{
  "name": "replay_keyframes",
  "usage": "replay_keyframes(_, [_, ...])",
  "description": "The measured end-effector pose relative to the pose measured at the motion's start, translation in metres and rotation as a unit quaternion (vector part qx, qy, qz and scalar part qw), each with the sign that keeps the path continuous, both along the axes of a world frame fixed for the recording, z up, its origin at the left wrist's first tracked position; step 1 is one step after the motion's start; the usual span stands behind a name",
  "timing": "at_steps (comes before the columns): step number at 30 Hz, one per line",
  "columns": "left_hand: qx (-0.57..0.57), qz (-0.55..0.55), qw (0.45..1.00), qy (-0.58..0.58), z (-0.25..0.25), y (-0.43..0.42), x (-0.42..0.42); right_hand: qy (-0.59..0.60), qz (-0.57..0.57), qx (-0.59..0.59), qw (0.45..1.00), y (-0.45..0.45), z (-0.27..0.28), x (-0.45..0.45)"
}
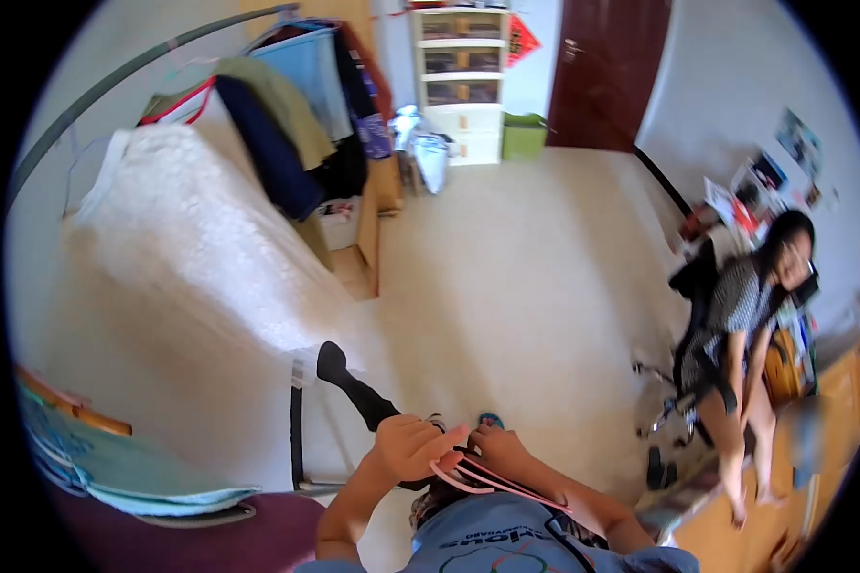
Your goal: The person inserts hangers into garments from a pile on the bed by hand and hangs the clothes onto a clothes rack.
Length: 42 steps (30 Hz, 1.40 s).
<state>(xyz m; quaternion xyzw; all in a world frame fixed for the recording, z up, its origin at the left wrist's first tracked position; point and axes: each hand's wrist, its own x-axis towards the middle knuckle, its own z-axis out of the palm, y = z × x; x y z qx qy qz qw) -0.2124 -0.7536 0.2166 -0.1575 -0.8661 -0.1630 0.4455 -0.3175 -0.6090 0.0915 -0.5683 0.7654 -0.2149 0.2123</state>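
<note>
Where the left hand (413, 449) closes: black stocking (355, 392) is gripped.
Right hand (505, 455): grip cannot be told, pink hanger (518, 488) beside.

Left hand (413, 449) curled, right hand (500, 453) (close by)

The person wears a blue shirt (430, 554) with short sleeves (674, 561). On it there are dark lettering (492, 538) and curved lines (497, 565) in red and green. Left hand (416, 447) and right hand (504, 452) are bare. Blue footwear (490, 420) shows partly.
</note>
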Motion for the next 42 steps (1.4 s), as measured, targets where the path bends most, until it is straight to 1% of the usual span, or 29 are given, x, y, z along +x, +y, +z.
replay_keyframes(2, [0.015, 0.052, 0.999, -0.002, -0.001, -0.006, -0.002, 0.014, 0.036, 0.006, 0.999, -0.014, -0.005, -0.017])
replay_keyframes(4, [0.053, 0.100, 0.994, 0.000, -0.001, -0.013, -0.007, 0.124, 0.032, 0.070, 0.989, -0.025, -0.011, -0.039])
replay_keyframes(7, [0.074, 0.181, 0.980, 0.030, 0.003, -0.022, -0.008, 0.115, 0.010, 0.089, 0.989, -0.046, -0.025, -0.097])
replay_keyframes(8, [0.041, 0.224, 0.974, 0.003, 0.005, -0.026, -0.006, 0.102, -0.007, 0.057, 0.993, -0.055, -0.014, -0.117])
replay_keyframes(9, [0.063, 0.235, 0.968, 0.070, -0.009, -0.035, -0.010, 0.062, -0.039, -0.017, 0.997, -0.061, -0.002, -0.140])
replay_keyframes(10, [0.053, 0.343, 0.938, 0.021, -0.008, -0.035, -0.005, 0.046, -0.056, -0.027, 0.997, -0.069, 0.013, -0.162])
replay_keyframes(12, [0.100, 0.432, 0.896, 0.027, -0.027, -0.052, -0.006, -0.131, -0.047, -0.207, 0.968, -0.083, 0.023, -0.209])
replay_keyframes(13, [0.076, 0.446, 0.892, 0.005, -0.039, -0.060, -0.007, -0.073, -0.068, -0.207, 0.973, -0.089, 0.063, -0.212])
replay_keyframes(14, [0.054, 0.461, 0.886, -0.017, -0.050, -0.064, -0.010, -0.015, -0.031, -0.264, 0.964, -0.097, 0.081, -0.215])
replay_keyframes(16, [0.059, 0.486, 0.871, -0.031, -0.070, -0.056, -0.021, -0.054, -0.008, -0.291, 0.955, -0.111, 0.109, -0.211])
replay_keyframes(18, [0.143, 0.499, 0.855, 0.004, -0.080, -0.040, -0.037, -0.087, 0.030, -0.311, 0.946, -0.130, 0.104, -0.216])
replay_keyframes(19, [0.189, 0.521, 0.832, 0.004, -0.092, -0.032, -0.045, -0.117, 0.059, -0.328, 0.936, -0.138, 0.102, -0.216])
replay_keyframes(20, [0.250, 0.534, 0.807, -0.022, -0.091, -0.022, -0.056, -0.087, 0.099, -0.403, 0.906, -0.150, 0.095, -0.210])
replay_keyframes(22, [0.274, 0.529, 0.801, 0.066, -0.109, -0.013, -0.080, -0.166, 0.173, -0.405, 0.882, -0.165, 0.076, -0.188])
replay_keyframes(24, [0.415, 0.526, 0.741, 0.050, -0.103, -0.007, -0.106, -0.177, 0.271, -0.404, 0.856, -0.178, 0.074, -0.166])
replay_keyframes(25, [0.440, 0.543, 0.714, 0.046, -0.095, -0.009, -0.118, -0.175, 0.303, -0.393, 0.851, -0.183, 0.074, -0.157])
replay_keyframes(26, [0.506, 0.525, 0.683, 0.052, -0.101, -0.015, -0.126, -0.174, 0.333, -0.380, 0.845, -0.186, 0.072, -0.149])
replay_keyframes(29, [0.535, 0.499, 0.679, 0.055, -0.104, -0.031, -0.140, -0.139, 0.370, -0.323, 0.860, -0.194, 0.055, -0.145])
replay_keyframes(31, [0.641, 0.401, 0.655, 0.014, -0.111, -0.044, -0.146, -0.152, 0.382, -0.297, 0.862, -0.212, 0.053, -0.161])
replay_keyframes(32, [0.642, 0.403, 0.652, 0.017, -0.112, -0.052, -0.152, -0.166, 0.384, -0.275, 0.866, -0.223, 0.052, -0.170])
replay_keyframes(34, [0.683, 0.334, 0.646, 0.067, -0.112, -0.068, -0.165, -0.161, 0.410, -0.257, 0.860, -0.249, 0.055, -0.192])
replay_keyframes(35, [0.640, 0.364, 0.675, 0.050, -0.125, -0.080, -0.170, -0.212, 0.448, -0.216, 0.841, -0.262, 0.062, -0.203])
replay_keyframes(36, [0.616, 0.395, 0.681, 0.027, -0.124, -0.096, -0.177, -0.259, 0.482, -0.180, 0.817, -0.277, 0.066, -0.216])
replay_keyframes(37, [0.618, 0.405, 0.673, 0.004, -0.113, -0.110, -0.188, -0.234, 0.513, -0.142, 0.813, -0.294, 0.070, -0.234])
replay_keyframes(38, [0.617, 0.413, 0.670, -0.016, -0.097, -0.129, -0.200, -0.231, 0.518, -0.163, 0.807, -0.311, 0.076, -0.251])
replay_keyframes(39, [0.532, 0.418, 0.736, -0.032, -0.099, -0.149, -0.209, -0.231, 0.509, -0.181, 0.809, -0.328, 0.078, -0.272])
replay_keyframes(40, [0.510, 0.409, 0.755, -0.053, -0.096, -0.171, -0.217, -0.231, 0.499, -0.199, 0.811, -0.345, 0.078, -0.294])
replay_keyframes(41, [0.507, 0.382, 0.772, -0.023, -0.095, -0.191, -0.228, -0.234, 0.458, -0.219, 0.829, -0.359, 0.083, -0.313])
replay_keyframes(42, [0.507, 0.354, 0.786, 0.001, -0.093, -0.211, -0.239, -0.185, 0.434, -0.246, 0.847, -0.375, 0.088, -0.332])
